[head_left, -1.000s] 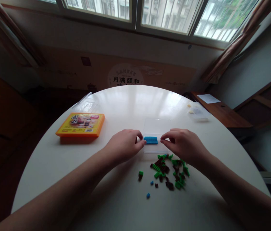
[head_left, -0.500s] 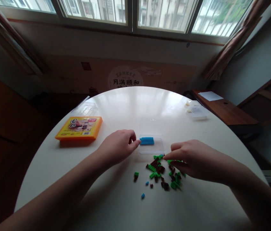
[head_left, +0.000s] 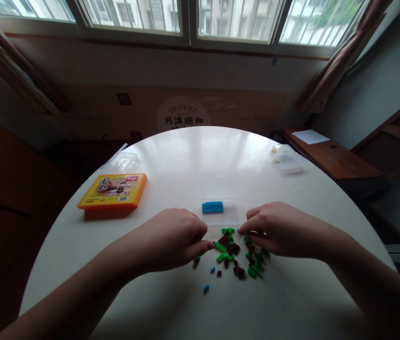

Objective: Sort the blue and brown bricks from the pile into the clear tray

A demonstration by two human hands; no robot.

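L → R, on white round table (head_left: 171,160): orange/yellow Go-set box (head_left: 112,191) seen lying flat toward L edge, w/ clear plastic tray (head_left: 127,163) just behind. L hand (head_left: 173,238) held w/ fingers curled, thumb tip at or v. nr end of long green brick (head_left: 220,247); whether anything is gripped can't be told. Loose green + brown toy bricks (head_left: 226,240) scattered betw. hands in 2 rough clusters; 2 small blue bricks (head_left: 206,287) strewn nearer viewer. Just beyond, clear plastic case (head_left: 231,216), w/ blue studded bricks (head_left: 213,207) contained in its L part. R hand (head_left: 274,231) positioned over R cluster, fingertips at small blue piece (head_left: 238,230); pinch on it can't be confirmed. Far R: clear plastic box (head_left: 288,163) nr table edge; paper sheet (head_left: 310,137) laid on brown wooden desk (head_left: 349,160).
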